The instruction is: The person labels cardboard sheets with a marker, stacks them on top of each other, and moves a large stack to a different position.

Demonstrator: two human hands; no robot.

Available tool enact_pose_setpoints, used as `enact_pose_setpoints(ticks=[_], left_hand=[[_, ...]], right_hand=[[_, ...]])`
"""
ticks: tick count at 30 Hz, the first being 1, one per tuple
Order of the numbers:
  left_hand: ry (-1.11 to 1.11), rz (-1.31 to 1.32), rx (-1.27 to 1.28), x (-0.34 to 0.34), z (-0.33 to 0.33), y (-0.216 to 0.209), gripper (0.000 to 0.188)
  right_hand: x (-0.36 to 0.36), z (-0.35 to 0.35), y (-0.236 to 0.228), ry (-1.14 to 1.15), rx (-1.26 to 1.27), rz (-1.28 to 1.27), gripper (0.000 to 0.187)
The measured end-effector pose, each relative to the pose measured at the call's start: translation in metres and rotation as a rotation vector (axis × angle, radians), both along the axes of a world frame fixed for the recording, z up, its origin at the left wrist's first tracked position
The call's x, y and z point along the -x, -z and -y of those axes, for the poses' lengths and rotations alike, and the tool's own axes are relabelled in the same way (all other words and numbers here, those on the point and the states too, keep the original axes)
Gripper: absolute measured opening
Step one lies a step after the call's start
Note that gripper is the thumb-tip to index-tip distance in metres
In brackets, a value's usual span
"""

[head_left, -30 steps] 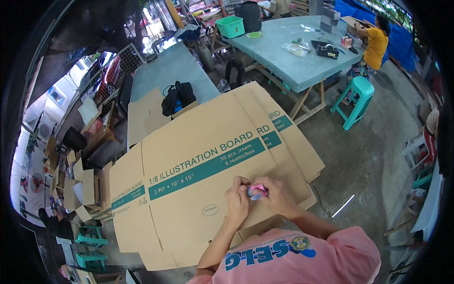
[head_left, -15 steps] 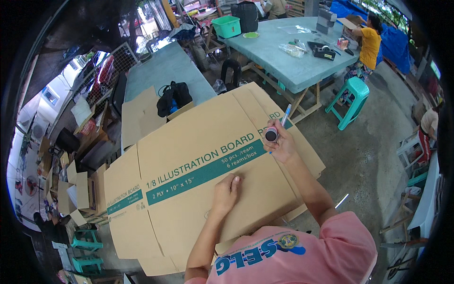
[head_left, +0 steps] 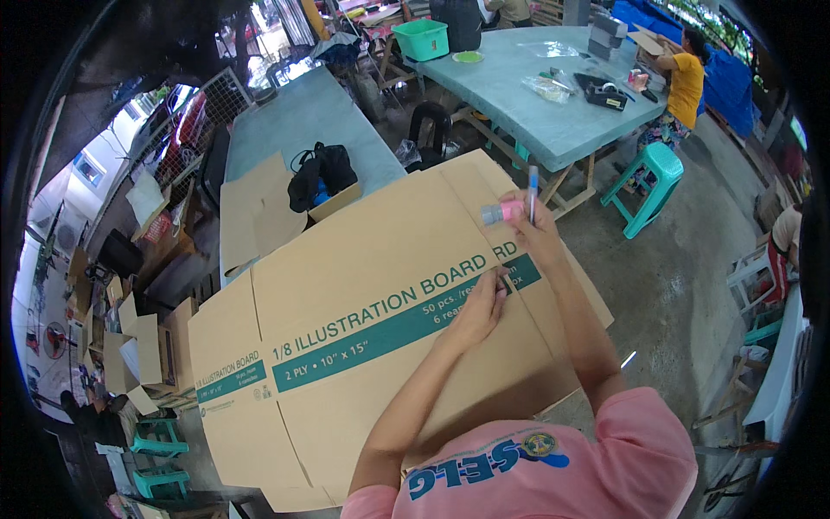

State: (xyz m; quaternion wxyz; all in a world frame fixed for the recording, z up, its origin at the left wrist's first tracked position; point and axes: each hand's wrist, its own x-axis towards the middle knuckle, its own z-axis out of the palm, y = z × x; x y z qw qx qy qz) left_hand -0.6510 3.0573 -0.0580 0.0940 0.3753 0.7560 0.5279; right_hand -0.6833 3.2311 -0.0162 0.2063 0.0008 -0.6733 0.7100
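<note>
A large flattened cardboard box with green print lies in front of me, its right part creased into flaps. Over its far right part my right hand is raised, closed around a blue pen pointing upward and a short pink tube with a grey end. The tube's exact kind cannot be told. My left hand rests on the cardboard near the crease of the right flap, just below the right hand. Its fingers are curled together; whether they grip the cardboard's edge is hidden.
Beyond the cardboard stands a green-topped table with a black bag. Another table holds a tape dispenser and a green basin. A person in yellow works there, near a green stool. Open cartons stand left.
My left hand has slid right and away from me to the flap crease. My right hand has moved slightly right and farther away, turning the pink tube sideways. The cardboard has shifted slightly.
</note>
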Motion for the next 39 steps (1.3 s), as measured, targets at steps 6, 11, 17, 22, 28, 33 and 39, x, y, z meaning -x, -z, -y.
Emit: enact_pose_setpoints(ticks=[6, 11, 17, 22, 28, 33, 39], left_hand=[[0.037, 0.087, -0.099, 0.018, 0.000, 0.028, 0.024], [0.266, 1.058, -0.712, 0.039, 0.028, 0.034, 0.020], [-0.100, 1.051, -1.149, 0.080, 0.062, 0.046, 0.026], [-0.106, 0.940, -1.056, 0.077, 0.059, 0.047, 0.037], [0.034, 0.986, -1.001, 0.075, 0.052, 0.045, 0.042], [0.058, 1.004, -1.087, 0.078, 0.052, 0.054, 0.038], [0.010, 0.744, -0.816, 0.070, 0.046, 0.042, 0.030]], right_hand=[[0.047, 0.013, -0.012, 0.008, -1.236, -0.005, 0.023], [0.061, 0.040, -0.004, 0.004, -1.303, -0.034, 0.018], [0.055, 0.059, 0.040, -0.029, -1.274, 0.122, 0.017], [0.050, 0.042, 0.011, -0.078, -0.730, 0.089, 0.021], [0.023, 0.063, -0.007, -0.235, -0.868, 0.094, 0.022], [0.012, 0.079, 0.019, -0.204, -0.920, 0.051, 0.029], [0.038, 0.028, 0.044, 0.028, 0.416, 0.006, 0.034]])
